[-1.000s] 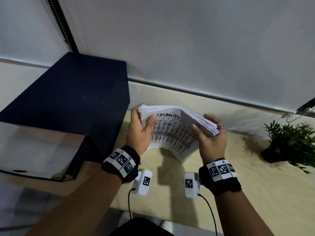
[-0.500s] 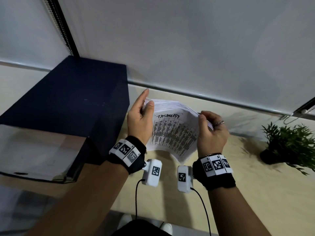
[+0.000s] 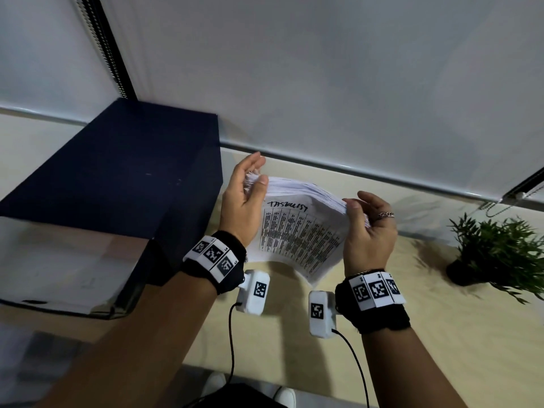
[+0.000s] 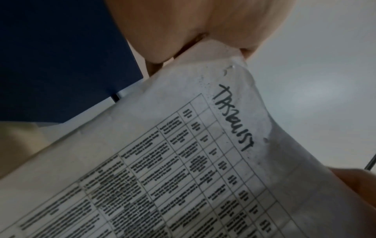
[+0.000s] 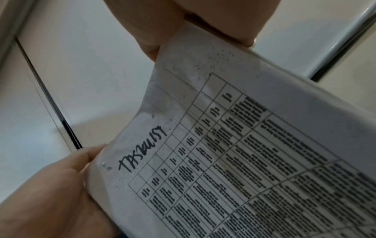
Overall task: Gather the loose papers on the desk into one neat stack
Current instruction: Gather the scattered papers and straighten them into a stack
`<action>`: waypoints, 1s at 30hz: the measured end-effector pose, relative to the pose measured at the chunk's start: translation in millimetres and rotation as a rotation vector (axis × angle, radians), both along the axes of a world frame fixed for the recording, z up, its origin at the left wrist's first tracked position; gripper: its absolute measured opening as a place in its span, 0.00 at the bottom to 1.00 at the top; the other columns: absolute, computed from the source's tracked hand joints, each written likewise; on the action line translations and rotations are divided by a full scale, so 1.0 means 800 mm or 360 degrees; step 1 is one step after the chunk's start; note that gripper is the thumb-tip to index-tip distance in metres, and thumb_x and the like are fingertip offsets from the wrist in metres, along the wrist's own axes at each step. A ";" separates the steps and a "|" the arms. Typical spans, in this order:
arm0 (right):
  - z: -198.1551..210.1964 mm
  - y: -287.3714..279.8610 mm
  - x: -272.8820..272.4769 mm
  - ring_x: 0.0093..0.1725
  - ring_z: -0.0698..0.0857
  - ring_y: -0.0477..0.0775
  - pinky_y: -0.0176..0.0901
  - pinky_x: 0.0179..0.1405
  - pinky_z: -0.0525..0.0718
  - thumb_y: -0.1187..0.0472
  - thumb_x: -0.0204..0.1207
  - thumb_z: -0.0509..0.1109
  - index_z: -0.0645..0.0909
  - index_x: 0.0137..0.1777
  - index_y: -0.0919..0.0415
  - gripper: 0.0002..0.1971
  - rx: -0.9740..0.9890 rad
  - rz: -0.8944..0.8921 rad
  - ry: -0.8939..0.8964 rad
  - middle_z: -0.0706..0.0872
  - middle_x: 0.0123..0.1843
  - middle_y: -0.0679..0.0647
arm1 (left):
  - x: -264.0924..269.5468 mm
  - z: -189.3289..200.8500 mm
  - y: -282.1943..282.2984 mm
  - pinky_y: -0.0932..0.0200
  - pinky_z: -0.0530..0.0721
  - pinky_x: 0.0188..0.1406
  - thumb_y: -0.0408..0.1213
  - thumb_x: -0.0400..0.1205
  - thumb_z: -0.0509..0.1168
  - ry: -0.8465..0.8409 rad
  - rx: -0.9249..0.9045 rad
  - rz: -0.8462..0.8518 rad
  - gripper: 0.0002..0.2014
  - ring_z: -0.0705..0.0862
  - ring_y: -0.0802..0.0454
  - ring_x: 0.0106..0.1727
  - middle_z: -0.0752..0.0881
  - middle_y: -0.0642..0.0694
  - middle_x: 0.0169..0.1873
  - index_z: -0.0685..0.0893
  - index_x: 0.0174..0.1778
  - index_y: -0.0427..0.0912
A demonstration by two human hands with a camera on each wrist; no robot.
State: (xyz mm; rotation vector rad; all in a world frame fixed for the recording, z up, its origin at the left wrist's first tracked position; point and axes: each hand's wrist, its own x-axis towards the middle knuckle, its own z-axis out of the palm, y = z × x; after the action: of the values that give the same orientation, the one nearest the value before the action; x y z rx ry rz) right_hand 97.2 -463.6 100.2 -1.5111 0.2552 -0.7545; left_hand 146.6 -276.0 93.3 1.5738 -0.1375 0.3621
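Observation:
A thick stack of white papers (image 3: 300,231) stands nearly upright above the desk (image 3: 441,334), its lower edge curling toward me. The front sheet carries a printed table and the handwritten word "TASKLIST". My left hand (image 3: 257,172) pinches the stack's upper left corner, thumb in front and fingers behind. My right hand (image 3: 363,213) grips the upper right corner the same way, a ring on one finger. The left wrist view shows the front sheet (image 4: 183,161) under my left hand (image 4: 183,24). The right wrist view shows the sheet (image 5: 244,145) held by my right hand (image 5: 193,19).
A tall dark blue box (image 3: 117,187) stands close to the left of my left hand. A small potted plant (image 3: 494,251) sits on the desk at the right. A white blind (image 3: 323,83) hangs right behind the stack. A glossy flat tray (image 3: 59,266) lies at the near left.
Both hands have carried the stack slightly up and away from me and shifted their hold along its top corners. The right hand's fingers have loosened a little behind the sheets.

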 end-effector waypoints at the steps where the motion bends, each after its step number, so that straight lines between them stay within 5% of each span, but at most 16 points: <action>1: 0.000 -0.002 -0.002 0.49 0.89 0.53 0.45 0.51 0.85 0.66 0.78 0.71 0.81 0.60 0.63 0.11 0.0029 0.0012 -0.0009 0.90 0.47 0.60 | -0.001 -0.002 0.002 0.72 0.77 0.65 0.39 0.84 0.67 0.0004 0.0032 -0.0054 0.26 0.79 0.58 0.72 0.81 0.49 0.70 0.69 0.78 0.44; 3: -0.005 -0.009 -0.008 0.49 0.88 0.50 0.42 0.51 0.85 0.67 0.77 0.73 0.76 0.65 0.63 0.18 0.0051 0.0125 -0.0038 0.89 0.49 0.59 | -0.001 -0.008 0.010 0.66 0.79 0.67 0.46 0.77 0.74 0.0027 0.0085 -0.0149 0.38 0.80 0.55 0.70 0.80 0.49 0.67 0.62 0.80 0.51; 5: -0.012 -0.016 -0.012 0.48 0.88 0.46 0.37 0.50 0.87 0.74 0.71 0.77 0.73 0.68 0.63 0.27 0.0039 0.0258 0.0028 0.87 0.50 0.56 | -0.001 -0.013 0.016 0.68 0.83 0.59 0.41 0.74 0.76 0.0115 0.0076 -0.0194 0.40 0.85 0.63 0.58 0.82 0.48 0.60 0.62 0.79 0.52; 9: -0.015 -0.021 -0.006 0.34 0.85 0.33 0.29 0.39 0.83 0.80 0.67 0.76 0.80 0.45 0.68 0.12 0.0032 0.0320 0.0150 0.90 0.33 0.41 | 0.003 -0.010 0.020 0.68 0.82 0.40 0.35 0.75 0.77 0.0172 0.0204 -0.0147 0.13 0.84 0.73 0.36 0.87 0.56 0.39 0.81 0.49 0.50; 11: -0.013 -0.027 -0.006 0.32 0.84 0.32 0.25 0.37 0.82 0.82 0.67 0.75 0.79 0.41 0.66 0.13 0.0052 0.0309 0.0104 0.89 0.30 0.39 | 0.001 -0.006 0.022 0.69 0.83 0.37 0.36 0.73 0.79 0.0139 0.0142 -0.0166 0.12 0.84 0.69 0.34 0.86 0.56 0.35 0.81 0.42 0.51; 15: -0.020 -0.036 -0.017 0.40 0.87 0.45 0.36 0.42 0.86 0.71 0.62 0.82 0.80 0.50 0.61 0.18 0.0041 0.0399 0.0169 0.89 0.44 0.54 | -0.012 -0.020 0.024 0.64 0.86 0.43 0.44 0.64 0.82 0.0160 -0.0008 -0.0356 0.26 0.85 0.59 0.44 0.84 0.52 0.44 0.77 0.54 0.45; 19: -0.015 -0.026 -0.019 0.43 0.89 0.41 0.31 0.42 0.85 0.75 0.64 0.80 0.77 0.61 0.59 0.27 0.0152 0.0340 0.0140 0.86 0.50 0.55 | -0.025 -0.032 0.023 0.58 0.87 0.52 0.58 0.63 0.80 0.0206 -0.0098 -0.0183 0.33 0.87 0.58 0.47 0.87 0.59 0.46 0.76 0.59 0.52; 23: -0.011 -0.012 -0.019 0.44 0.89 0.46 0.33 0.42 0.86 0.70 0.66 0.81 0.78 0.60 0.58 0.24 0.0203 0.0300 0.0067 0.87 0.51 0.60 | -0.037 -0.025 0.013 0.51 0.86 0.61 0.69 0.67 0.73 0.0177 -0.0215 -0.0150 0.37 0.87 0.53 0.55 0.86 0.50 0.57 0.75 0.66 0.51; 27: -0.012 -0.009 -0.016 0.40 0.88 0.38 0.31 0.42 0.84 0.69 0.72 0.77 0.81 0.52 0.57 0.13 0.0170 0.0202 0.0068 0.90 0.43 0.45 | -0.038 -0.020 0.008 0.33 0.77 0.72 0.68 0.76 0.65 0.0225 -0.0362 -0.0206 0.38 0.83 0.35 0.68 0.85 0.37 0.66 0.77 0.73 0.42; 30: -0.013 -0.009 -0.012 0.39 0.87 0.37 0.31 0.43 0.83 0.65 0.74 0.74 0.83 0.46 0.53 0.06 0.0189 0.0054 0.0029 0.90 0.37 0.40 | -0.032 -0.017 0.007 0.31 0.72 0.76 0.58 0.81 0.64 0.0266 -0.0330 -0.0144 0.32 0.80 0.35 0.73 0.83 0.36 0.69 0.78 0.74 0.39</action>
State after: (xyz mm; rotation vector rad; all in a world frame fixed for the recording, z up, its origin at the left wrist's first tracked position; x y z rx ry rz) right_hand 87.3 -471.0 89.7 -1.4068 0.2825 -0.6875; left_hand 120.6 -270.2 79.7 1.3813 -0.0399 0.1668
